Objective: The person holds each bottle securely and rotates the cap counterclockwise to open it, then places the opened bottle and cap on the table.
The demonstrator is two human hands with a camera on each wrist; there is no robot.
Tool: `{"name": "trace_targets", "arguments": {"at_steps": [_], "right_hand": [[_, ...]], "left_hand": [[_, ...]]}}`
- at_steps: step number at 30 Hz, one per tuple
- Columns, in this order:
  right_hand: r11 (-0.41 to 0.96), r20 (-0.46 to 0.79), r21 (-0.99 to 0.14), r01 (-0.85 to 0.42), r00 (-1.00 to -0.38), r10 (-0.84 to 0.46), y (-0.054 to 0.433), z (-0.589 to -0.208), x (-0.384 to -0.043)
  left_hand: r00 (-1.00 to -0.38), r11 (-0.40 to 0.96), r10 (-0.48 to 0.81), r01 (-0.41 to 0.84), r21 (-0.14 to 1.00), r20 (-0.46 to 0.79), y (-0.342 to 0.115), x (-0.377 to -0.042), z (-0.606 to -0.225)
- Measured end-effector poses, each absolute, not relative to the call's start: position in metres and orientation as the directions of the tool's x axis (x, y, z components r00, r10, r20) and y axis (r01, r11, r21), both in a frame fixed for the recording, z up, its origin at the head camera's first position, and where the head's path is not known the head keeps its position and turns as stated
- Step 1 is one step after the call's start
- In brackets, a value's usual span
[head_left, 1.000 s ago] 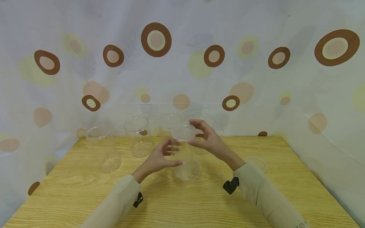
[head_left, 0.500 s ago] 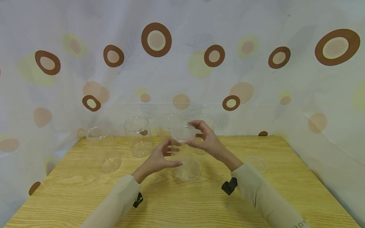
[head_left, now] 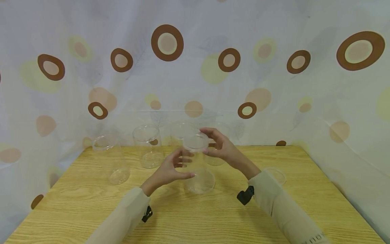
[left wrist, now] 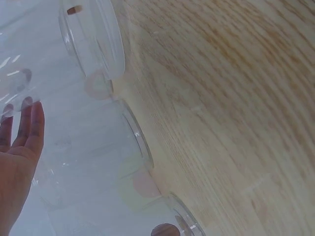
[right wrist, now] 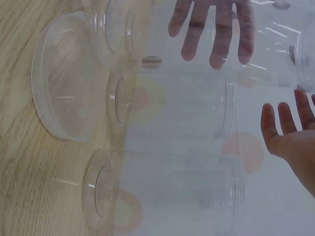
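Note:
A clear plastic jar [head_left: 195, 161] stands upright at the middle of the table. My left hand [head_left: 167, 171] grips its side, thumb in front and fingers behind, seen through the plastic. At the top rim my right hand [head_left: 223, 149] holds the jar between thumb and fingers. Through the jar wall in the right wrist view, the fingers of my left hand [right wrist: 211, 29] show. A clear round lid [right wrist: 64, 76] lies flat on the table close by the jar's lower end. In the left wrist view that lid [left wrist: 113, 42] overlaps the jar's base.
Several more clear jars stand behind and to the left, including one at the far left [head_left: 111, 159] and another [head_left: 147, 145] beside it. A thin clear disc [head_left: 275, 175] lies near my right sleeve. Behind the wooden table [head_left: 195, 220] hangs a patterned sheet [head_left: 195, 81].
My right thumb and fingers have shifted slightly along the top rim and the right forearm has turned a little. The left hand and the jars look the same.

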State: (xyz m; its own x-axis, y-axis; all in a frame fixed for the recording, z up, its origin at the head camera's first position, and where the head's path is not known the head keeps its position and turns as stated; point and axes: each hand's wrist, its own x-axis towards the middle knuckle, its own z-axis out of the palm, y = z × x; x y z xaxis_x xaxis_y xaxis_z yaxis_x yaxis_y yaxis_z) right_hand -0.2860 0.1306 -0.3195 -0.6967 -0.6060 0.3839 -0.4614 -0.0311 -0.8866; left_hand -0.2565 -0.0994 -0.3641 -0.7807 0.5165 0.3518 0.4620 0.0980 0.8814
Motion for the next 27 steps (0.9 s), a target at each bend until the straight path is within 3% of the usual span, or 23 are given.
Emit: {"name": "trace_targets", "arguments": {"at_steps": [8,13,18,27], "right_hand": [[0.048,0.452,-0.856,-0.515,-0.789,-0.416,0.12,-0.325,-0.274],[0.074,0.455,-0.852,-0.519,-0.802,-0.386,0.115,-0.325,-0.27],[0.054,0.437,-0.859,-0.509,-0.785,-0.439,0.119,-0.324,-0.274],[-0.062,0.346,-0.911,-0.407,-0.676,-0.651,0.132,-0.32,-0.286]], "left_hand": [[-0.806,0.129,0.483,0.452,0.882,0.343,-0.102,-0.257,-0.366],[-0.804,0.134,0.475,0.469,0.873,0.359,-0.102,-0.27,-0.382],[-0.785,0.115,0.49,0.489,0.865,0.378,-0.101,-0.27,-0.384],[-0.77,0.092,0.525,0.476,0.875,0.363,-0.101,-0.269,-0.383]]}}
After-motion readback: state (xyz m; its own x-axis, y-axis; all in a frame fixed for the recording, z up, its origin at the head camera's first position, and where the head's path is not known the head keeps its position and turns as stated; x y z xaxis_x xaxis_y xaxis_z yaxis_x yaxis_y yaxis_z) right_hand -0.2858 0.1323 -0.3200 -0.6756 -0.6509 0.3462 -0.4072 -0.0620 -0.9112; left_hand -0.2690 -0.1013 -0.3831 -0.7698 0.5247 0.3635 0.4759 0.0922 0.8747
